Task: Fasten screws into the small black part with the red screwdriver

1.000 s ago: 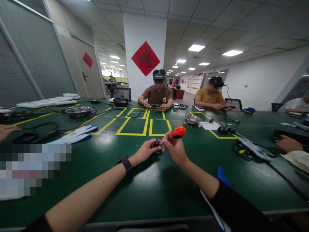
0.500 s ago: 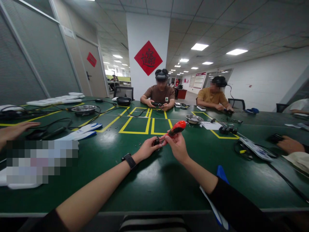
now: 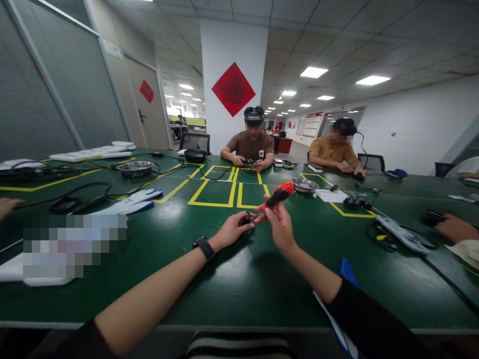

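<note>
Dark, obscured part [image 3: 246,218] and red screwdriver [image 3: 279,195] sit pinched in left [image 3: 229,231] and right hands [image 3: 281,229].

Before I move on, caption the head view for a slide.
Right hand holds a red-black screwdriver toward a small dark part in the left hand, above a green table.

a white pillar [image 3: 234,42] rises beyond the green table [image 3: 232,294]

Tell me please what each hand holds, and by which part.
Right hand: a screwdriver, by its handle's lower end. Left hand: a small dark piece; the exact hold cannot be told.
</note>
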Available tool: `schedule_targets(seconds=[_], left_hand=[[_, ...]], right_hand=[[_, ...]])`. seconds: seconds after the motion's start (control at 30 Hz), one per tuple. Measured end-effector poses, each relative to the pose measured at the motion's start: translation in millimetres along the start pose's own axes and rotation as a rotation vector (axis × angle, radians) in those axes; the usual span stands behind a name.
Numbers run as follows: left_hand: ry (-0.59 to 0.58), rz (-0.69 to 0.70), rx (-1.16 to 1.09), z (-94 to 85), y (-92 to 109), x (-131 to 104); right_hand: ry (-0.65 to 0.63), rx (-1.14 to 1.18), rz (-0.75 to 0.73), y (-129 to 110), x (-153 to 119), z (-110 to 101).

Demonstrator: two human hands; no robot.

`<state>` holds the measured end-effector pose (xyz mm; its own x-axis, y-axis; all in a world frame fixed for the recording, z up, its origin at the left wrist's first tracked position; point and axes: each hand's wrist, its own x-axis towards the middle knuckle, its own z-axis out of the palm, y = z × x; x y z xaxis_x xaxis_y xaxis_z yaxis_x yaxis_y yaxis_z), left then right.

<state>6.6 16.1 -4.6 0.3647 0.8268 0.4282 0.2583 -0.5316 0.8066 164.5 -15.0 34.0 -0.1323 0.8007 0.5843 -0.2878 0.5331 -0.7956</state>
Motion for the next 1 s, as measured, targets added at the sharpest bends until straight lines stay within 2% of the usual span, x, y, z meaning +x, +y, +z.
schedule_targets(seconds=[0.17, 0.37, 0.73, 1.0], left_hand=[[0.004, -0.005, 0.012, 0.7, 1.3, 0.6], [0.003, -0.015, -0.017, 1.5, -0.5, 0.5], [-0.005, -0.002, 0.005, 0.4, 0.7, 0.6], [0.006, -0.008, -0.013, 1.2, -6.2, 1.0]], right_hand=[[0.001, 0.031, 0.048, 2.4, 3.7, 2.5], [0.041, 0.006, 0.028, 1.7, 3.5, 2.9], [-0.029, 0.018, 0.044, 0.3, 2.5, -1.6], [0.046, 0.008, 0.052, 2.4, 4.8, -0.7]])
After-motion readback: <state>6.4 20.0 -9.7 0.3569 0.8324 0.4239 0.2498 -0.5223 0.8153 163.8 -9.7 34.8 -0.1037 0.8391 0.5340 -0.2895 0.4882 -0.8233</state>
